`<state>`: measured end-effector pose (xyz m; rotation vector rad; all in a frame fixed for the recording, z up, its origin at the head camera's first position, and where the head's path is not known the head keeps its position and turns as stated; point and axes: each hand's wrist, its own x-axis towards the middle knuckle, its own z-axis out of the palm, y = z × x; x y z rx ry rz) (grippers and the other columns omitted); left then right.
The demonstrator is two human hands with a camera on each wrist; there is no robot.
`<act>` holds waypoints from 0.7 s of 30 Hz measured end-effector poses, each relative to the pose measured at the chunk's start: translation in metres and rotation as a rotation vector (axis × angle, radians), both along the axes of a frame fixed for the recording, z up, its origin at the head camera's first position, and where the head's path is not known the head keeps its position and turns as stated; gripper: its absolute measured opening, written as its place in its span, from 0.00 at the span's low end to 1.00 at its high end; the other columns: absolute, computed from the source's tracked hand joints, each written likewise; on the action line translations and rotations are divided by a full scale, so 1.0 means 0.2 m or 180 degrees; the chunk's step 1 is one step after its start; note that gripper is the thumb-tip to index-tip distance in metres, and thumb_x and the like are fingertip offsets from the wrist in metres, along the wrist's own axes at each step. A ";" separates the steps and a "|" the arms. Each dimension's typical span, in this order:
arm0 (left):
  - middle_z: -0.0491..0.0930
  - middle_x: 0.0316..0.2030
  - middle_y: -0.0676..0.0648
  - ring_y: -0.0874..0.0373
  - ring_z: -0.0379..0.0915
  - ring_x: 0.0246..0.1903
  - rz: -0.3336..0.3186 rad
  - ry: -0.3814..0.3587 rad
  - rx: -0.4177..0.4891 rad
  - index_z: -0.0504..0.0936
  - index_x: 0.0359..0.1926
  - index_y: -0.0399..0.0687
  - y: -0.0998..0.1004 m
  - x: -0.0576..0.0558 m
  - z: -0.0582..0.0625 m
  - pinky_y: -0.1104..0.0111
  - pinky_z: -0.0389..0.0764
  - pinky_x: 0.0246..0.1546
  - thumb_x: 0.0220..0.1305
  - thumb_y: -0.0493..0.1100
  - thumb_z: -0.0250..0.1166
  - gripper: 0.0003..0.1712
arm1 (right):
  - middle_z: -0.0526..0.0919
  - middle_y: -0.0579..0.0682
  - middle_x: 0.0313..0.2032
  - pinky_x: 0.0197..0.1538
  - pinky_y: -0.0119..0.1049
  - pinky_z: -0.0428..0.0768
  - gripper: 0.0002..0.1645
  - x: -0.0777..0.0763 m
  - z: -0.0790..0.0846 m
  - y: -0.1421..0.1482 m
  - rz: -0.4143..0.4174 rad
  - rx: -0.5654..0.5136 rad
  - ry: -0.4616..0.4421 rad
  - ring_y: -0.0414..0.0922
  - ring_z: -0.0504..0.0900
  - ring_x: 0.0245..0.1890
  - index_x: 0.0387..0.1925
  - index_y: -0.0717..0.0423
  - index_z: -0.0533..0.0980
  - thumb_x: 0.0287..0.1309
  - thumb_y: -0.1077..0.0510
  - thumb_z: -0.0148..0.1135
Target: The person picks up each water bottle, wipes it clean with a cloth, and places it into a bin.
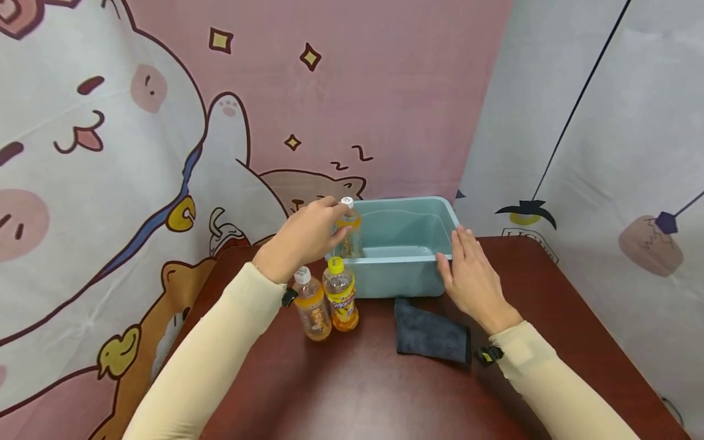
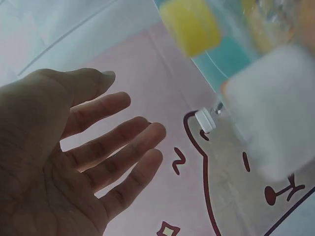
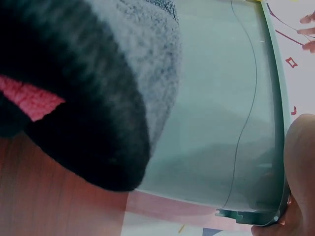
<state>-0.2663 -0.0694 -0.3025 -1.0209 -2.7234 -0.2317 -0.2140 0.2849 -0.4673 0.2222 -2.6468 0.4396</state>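
A clear bottle with a white cap (image 1: 352, 235) stands inside the light blue-green plastic bin (image 1: 393, 278) at its left end. My left hand (image 1: 309, 235) is beside that bottle, overlapping it in the head view. In the left wrist view the fingers (image 2: 110, 130) are spread, with nothing between them. Over at the bin's right front corner, my right hand (image 1: 475, 278) rests on the rim with its fingers nearly straight. Below my left wrist, outside the bin, stand a white-capped bottle (image 1: 315, 308) and a yellow-capped bottle (image 1: 342, 299), side by side.
A dark grey plush cloth (image 1: 431, 333) with a black edge lies folded before the bin; pink lining shows in the right wrist view. All this is on a reddish-brown table (image 1: 352, 391). Cartoon-printed curtains (image 1: 385, 91) hang close behind and along the sides.
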 end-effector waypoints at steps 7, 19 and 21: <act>0.91 0.56 0.44 0.50 0.91 0.40 -0.0057 0.0311 -0.0014 0.91 0.65 0.49 -0.06 0.16 -0.12 0.55 0.95 0.43 0.84 0.51 0.74 0.18 | 0.56 0.75 0.91 0.92 0.71 0.61 0.46 -0.01 0.02 0.01 0.0002 -0.0118 -0.0149 0.73 0.55 0.93 0.89 0.76 0.56 0.96 0.41 0.46; 0.91 0.57 0.46 0.48 0.93 0.54 0.0066 0.0603 -0.0019 0.90 0.67 0.53 -0.11 0.29 -0.28 0.51 0.91 0.55 0.80 0.57 0.79 0.24 | 0.54 0.75 0.92 0.93 0.71 0.58 0.48 0.00 0.02 0.01 0.0066 -0.0176 -0.0208 0.73 0.53 0.93 0.91 0.74 0.53 0.97 0.39 0.44; 0.91 0.56 0.46 0.48 0.93 0.54 0.0068 0.0675 0.0022 0.90 0.66 0.53 -0.11 0.30 -0.31 0.51 0.91 0.56 0.78 0.56 0.80 0.24 | 0.53 0.75 0.92 0.93 0.70 0.57 0.48 0.01 0.02 0.01 0.0075 -0.0172 -0.0212 0.73 0.53 0.93 0.91 0.75 0.53 0.97 0.39 0.43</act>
